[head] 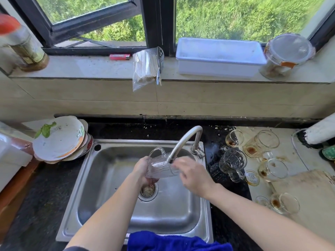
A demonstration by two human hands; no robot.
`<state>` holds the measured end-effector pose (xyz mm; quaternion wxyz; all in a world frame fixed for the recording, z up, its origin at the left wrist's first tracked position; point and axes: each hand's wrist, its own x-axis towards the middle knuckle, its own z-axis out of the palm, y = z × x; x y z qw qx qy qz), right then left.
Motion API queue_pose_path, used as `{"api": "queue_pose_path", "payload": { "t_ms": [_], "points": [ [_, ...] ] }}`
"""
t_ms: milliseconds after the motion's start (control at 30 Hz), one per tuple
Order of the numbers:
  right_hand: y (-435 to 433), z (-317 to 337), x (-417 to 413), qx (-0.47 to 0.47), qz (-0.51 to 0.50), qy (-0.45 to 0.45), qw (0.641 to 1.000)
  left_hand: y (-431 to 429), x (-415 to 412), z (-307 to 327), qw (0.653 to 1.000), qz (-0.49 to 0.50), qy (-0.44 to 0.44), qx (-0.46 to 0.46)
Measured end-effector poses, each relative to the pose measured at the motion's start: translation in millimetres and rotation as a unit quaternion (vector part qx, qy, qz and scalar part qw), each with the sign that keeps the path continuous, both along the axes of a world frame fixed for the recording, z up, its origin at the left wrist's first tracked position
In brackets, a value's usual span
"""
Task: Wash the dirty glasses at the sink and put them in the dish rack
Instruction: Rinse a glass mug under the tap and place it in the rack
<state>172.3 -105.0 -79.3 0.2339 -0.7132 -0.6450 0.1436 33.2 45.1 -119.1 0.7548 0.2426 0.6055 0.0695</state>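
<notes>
Glass mug [161, 167]: held over the sink [101, 178], toward its back edge, just under the spout of the faucet [183, 142].
Long axis: the mug lies on its side, running left to right. Its base is toward the left hand and its mouth toward the right hand, with the handle pointing up and toward the sink's back edge.
Left hand [143, 171]: wrapped round the base end, carrying the weight.
Right hand [194, 176]: at the mouth end, fingers reaching the rim. Blur hides whether they pinch it or only touch it.
Nearer hand: both are on the mug, one at each end.
Look: clear ribbed wall with no brown stain visible; probably slippery when wet.
Dirty glasses [266, 140]: on the counter [299, 160] by the sink's right edge, several with brown dregs.
</notes>
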Motion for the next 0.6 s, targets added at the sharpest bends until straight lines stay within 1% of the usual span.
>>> {"api": "queue_pose_path", "payload": {
  "t_ms": [33,67,100,133,200,267,367,400,467,533,567,600],
  "points": [
    [2.0,2.9,-10.0,-0.074,0.049,0.011,0.996,0.0,-0.1,1.2,1.0,-0.015,-0.006,0.002],
    [7.7,1.9,-18.6,-0.142,0.066,0.009,0.988,0.4,0.5,2.2,0.999,-0.038,-0.002,0.009],
    [14.7,-1.0,-26.6,-0.188,0.06,-0.004,0.98,1.3,1.2,3.6,0.998,-0.061,-0.005,0.013],
    [19.7,-0.6,-32.9,-0.204,0.047,-0.006,0.978,2.2,0.8,7.1,0.997,-0.08,0.003,0.013],
    [22.6,-1.5,-37.9,-0.168,0.039,0.008,0.985,10.9,-5.5,4.9,0.996,-0.088,0.011,0.018],
    [13.7,-5.5,-33.5,-0.11,0.082,0.019,0.99,18.2,-12.9,7.2,0.994,-0.099,0.025,0.032],
    [9.7,-7.3,-31.1,-0.044,0.108,-0.005,0.993,22.2,-14.4,7.2,0.989,-0.137,0.042,0.037],
    [12.6,-6.1,-33.5,-0.046,0.097,-0.015,0.994,20.3,-11.5,10.8,0.985,-0.163,0.05,0.028],
    [20.1,-4.2,-36.2,-0.081,0.078,-0.014,0.994,18.9,-7.8,22.0,0.977,-0.206,0.052,0.012],
    [21.4,-4.2,-36.0,-0.106,0.075,0.026,0.991,18.6,-11.5,24.8,0.978,-0.209,0.005,0.005],
    [22.4,-4.0,-35.6,-0.113,0.055,0.057,0.99,19.8,-13.9,20.4,0.979,-0.199,-0.031,0.007],
    [23.6,-3.8,-37.5,-0.117,0.025,0.087,0.989,17.6,-15.3,20.3,0.983,-0.17,-0.071,0.012]
  ]
}}
